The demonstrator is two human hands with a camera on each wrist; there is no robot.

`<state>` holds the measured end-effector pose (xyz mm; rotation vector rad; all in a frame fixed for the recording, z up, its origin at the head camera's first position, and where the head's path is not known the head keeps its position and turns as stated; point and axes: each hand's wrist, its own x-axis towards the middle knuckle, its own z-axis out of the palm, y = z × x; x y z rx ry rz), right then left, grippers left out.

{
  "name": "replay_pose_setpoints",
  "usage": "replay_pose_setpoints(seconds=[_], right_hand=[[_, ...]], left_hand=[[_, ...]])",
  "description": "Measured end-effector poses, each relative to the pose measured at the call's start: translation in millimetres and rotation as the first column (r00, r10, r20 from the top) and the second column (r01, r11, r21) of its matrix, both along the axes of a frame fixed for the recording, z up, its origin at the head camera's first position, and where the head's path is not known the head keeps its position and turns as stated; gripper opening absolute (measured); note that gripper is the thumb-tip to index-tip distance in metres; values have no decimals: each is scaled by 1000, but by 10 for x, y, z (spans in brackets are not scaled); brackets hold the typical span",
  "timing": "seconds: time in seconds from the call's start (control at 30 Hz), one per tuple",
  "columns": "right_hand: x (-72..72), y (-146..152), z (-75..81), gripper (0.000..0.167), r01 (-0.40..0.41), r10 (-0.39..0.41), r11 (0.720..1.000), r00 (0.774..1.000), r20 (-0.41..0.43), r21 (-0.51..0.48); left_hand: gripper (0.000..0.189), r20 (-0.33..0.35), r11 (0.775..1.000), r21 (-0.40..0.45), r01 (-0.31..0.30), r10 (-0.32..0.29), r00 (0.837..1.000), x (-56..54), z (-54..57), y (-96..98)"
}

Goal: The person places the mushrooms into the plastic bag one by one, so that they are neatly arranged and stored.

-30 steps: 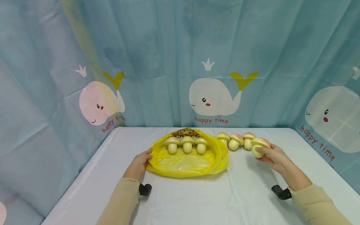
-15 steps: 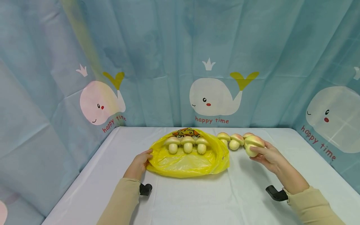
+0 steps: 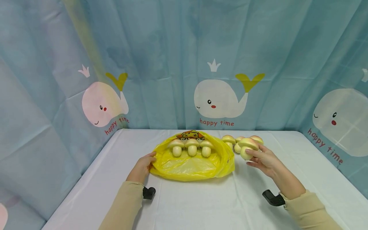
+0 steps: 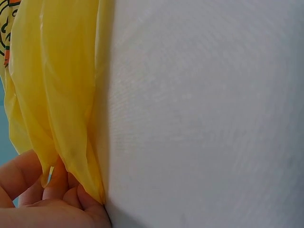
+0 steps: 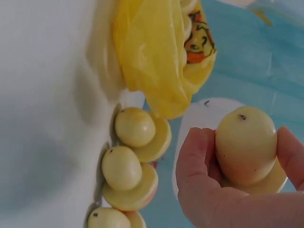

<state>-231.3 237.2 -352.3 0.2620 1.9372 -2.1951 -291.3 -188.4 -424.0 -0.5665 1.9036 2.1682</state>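
A yellow plastic bag [image 3: 189, 174] lies with its mouth spread toward me on the white table. Inside it, three toy mushrooms [image 3: 192, 150] stand in a row. My left hand [image 3: 142, 167] pinches the left edge of the bag; in the left wrist view the gathered yellow film runs between the fingers [image 4: 59, 183]. My right hand [image 3: 265, 161] holds another toy mushroom [image 3: 248, 147] by its stem, raised over the table to the right of the bag. The right wrist view shows that pale stem [image 5: 246, 147] between thumb and fingers.
Behind the held mushroom, three more toy mushrooms [image 3: 228, 140] stand in a row on the white table [image 3: 201, 204], right of the bag. A light blue curtain [image 3: 161, 64] with printed whales hangs along the table's back and sides.
My right hand has carried the toy mushroom leftward, closer to the bag, passing in front of the standing row. My left hand and the bag have stayed in place.
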Motion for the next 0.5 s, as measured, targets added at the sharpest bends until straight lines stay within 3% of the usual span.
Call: replay_pose_setpoints(seconds=[0.27, 0.5], right_hand=[[1, -181, -24, 78, -33, 35, 998, 999, -30, 58], [-6, -364, -7, 79, -52, 50, 998, 997, -51, -46]], left_hand=[[53, -5, 1000, 2, -1, 1, 1000, -8, -19, -2], [53, 7, 1000, -7, -17, 17, 1000, -12, -19, -7]])
